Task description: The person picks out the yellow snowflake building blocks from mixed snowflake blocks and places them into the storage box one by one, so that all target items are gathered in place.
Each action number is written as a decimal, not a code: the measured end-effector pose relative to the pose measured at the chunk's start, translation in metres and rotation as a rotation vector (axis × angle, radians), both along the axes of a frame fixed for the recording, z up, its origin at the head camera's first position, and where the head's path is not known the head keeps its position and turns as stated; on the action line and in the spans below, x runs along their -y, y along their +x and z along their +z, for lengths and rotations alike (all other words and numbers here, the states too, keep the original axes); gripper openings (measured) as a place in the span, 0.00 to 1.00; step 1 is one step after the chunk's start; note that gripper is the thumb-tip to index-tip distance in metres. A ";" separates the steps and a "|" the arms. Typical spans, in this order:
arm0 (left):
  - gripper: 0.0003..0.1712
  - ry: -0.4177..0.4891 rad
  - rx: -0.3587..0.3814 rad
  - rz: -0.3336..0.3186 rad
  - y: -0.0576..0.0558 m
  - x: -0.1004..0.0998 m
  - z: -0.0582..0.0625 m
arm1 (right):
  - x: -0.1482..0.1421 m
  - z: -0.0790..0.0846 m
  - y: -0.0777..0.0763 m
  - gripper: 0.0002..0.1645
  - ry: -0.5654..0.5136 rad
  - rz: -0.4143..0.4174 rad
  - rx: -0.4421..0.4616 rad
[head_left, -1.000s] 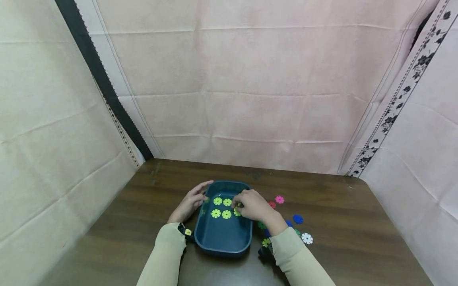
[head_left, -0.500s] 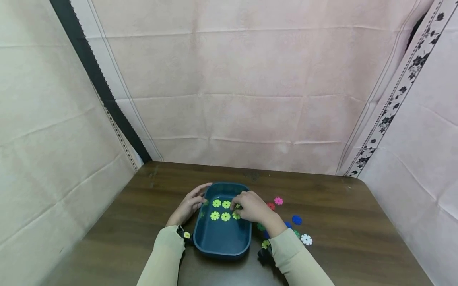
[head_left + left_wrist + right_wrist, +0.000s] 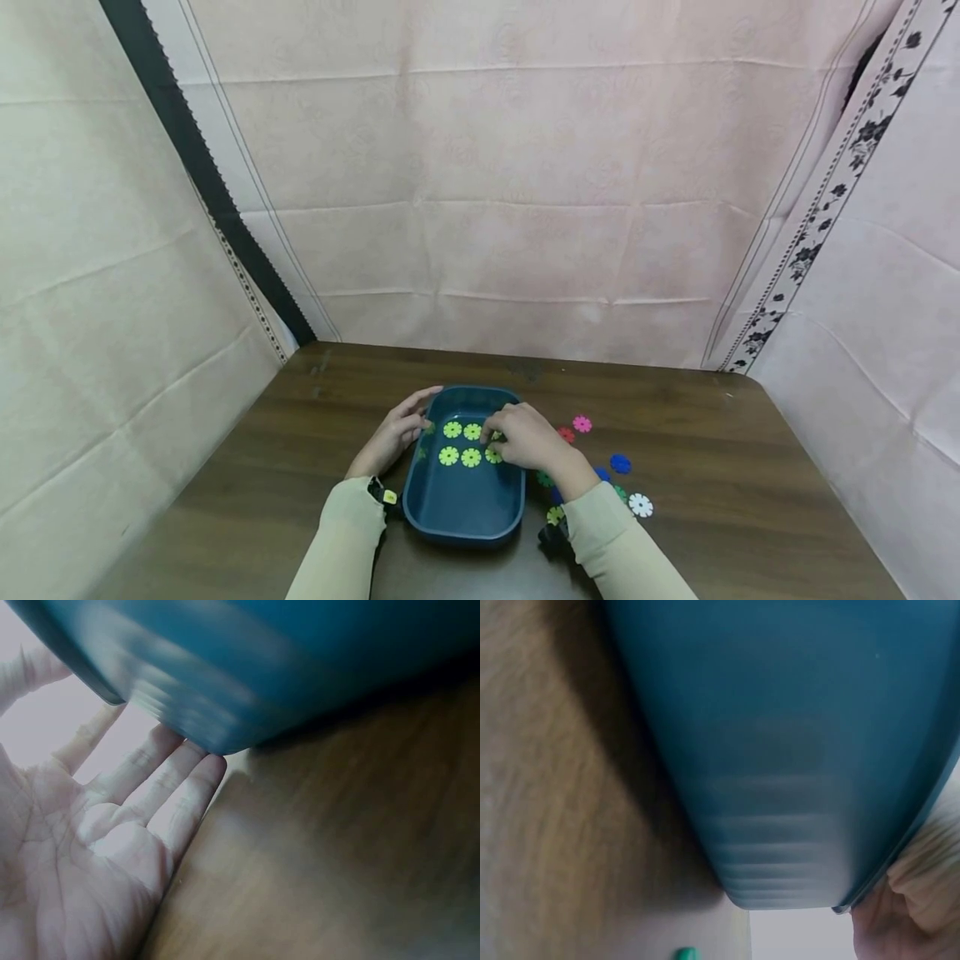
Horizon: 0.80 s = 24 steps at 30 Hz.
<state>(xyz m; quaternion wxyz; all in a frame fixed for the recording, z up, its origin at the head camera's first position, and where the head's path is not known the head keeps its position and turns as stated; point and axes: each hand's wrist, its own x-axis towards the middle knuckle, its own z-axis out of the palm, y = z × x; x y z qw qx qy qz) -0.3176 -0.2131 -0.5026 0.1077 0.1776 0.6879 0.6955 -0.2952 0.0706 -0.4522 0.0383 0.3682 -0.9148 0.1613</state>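
A dark blue tray point(image 3: 465, 508) stands on the table, holding several yellow-green flower-shaped pieces in two rows. My left hand point(image 3: 392, 437) rests against the tray's left side, thumb at the rim; in the left wrist view its fingers point(image 3: 172, 776) lie nearly straight against the outer wall. My right hand point(image 3: 525, 435) reaches over the right rim, finger and thumb curled round a yellow-green flower piece point(image 3: 497, 434) at the right end of the far row. It partly covers that piece and its near neighbour point(image 3: 492, 455). In the right wrist view the tray wall hides the fingertips.
Right of the tray lie loose flower pieces: pink point(image 3: 582, 424), red point(image 3: 566, 435), blue point(image 3: 620, 463), white point(image 3: 641, 505), yellow-green point(image 3: 555, 515) and green point(image 3: 545, 479). Some are partly behind the right forearm. Pale cloth point(image 3: 487, 167) hangs beyond the brown table point(image 3: 300, 467).
The head view has shifted slightly. My right finger and thumb have moved a little at the far-right piece. The left hand and the tray stay in place.
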 end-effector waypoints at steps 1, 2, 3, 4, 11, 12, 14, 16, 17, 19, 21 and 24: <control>0.33 0.000 0.004 0.001 0.000 0.000 0.000 | 0.000 0.000 0.000 0.05 0.002 0.001 0.000; 0.33 0.001 0.009 0.003 0.001 0.000 0.000 | 0.001 0.000 0.000 0.05 0.003 0.004 0.002; 0.33 0.001 0.009 0.002 0.001 0.000 0.001 | 0.001 0.000 0.000 0.05 0.003 0.005 0.001; 0.33 -0.001 0.005 0.002 0.001 0.000 0.001 | 0.001 0.000 0.000 0.06 0.004 0.004 0.000; 0.33 0.001 -0.031 -0.015 -0.001 0.001 0.004 | 0.001 0.005 -0.001 0.06 -0.026 0.009 -0.001; 0.33 0.001 -0.029 -0.017 -0.001 0.002 0.004 | 0.001 0.004 -0.001 0.06 -0.041 0.015 0.007; 0.33 -0.003 -0.020 -0.014 0.000 0.002 0.003 | 0.000 0.002 -0.001 0.06 -0.085 0.032 0.027; 0.33 -0.008 -0.012 -0.008 0.001 0.002 0.001 | -0.001 -0.001 -0.003 0.06 -0.138 0.049 0.049; 0.33 -0.011 -0.009 -0.003 0.002 0.002 0.001 | -0.002 -0.002 -0.003 0.06 -0.162 0.055 0.061; 0.33 -0.016 -0.013 0.003 0.003 0.001 0.001 | -0.003 -0.005 -0.005 0.06 -0.202 0.067 0.078; 0.33 -0.024 -0.021 0.006 0.003 0.000 0.002 | -0.005 -0.006 -0.007 0.06 -0.227 0.075 0.092; 0.33 -0.029 -0.033 0.010 0.004 0.000 0.002 | -0.006 -0.004 -0.007 0.07 -0.252 0.084 0.112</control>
